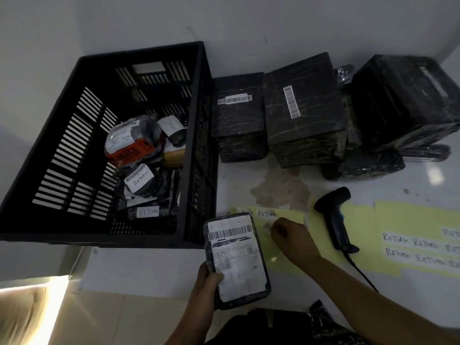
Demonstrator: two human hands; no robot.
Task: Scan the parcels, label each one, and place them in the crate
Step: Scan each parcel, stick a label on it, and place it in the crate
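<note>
One small parcel (236, 262) sitting gripped in left hand (207, 282) beside crate (99, 241); right hand (291, 236) curling fingers onto yellow label sheet (291, 214), can't tell if pinching anything; scanner (336, 220) lying alongside.

White tabletop (154, 267) in front of me, a brownish blotchy stain (278, 188) near its middle, plain pale wall (249, 21) behind, beige tiled floor (99, 319) below at my left, a bright streak of light (32, 285) across it
</note>
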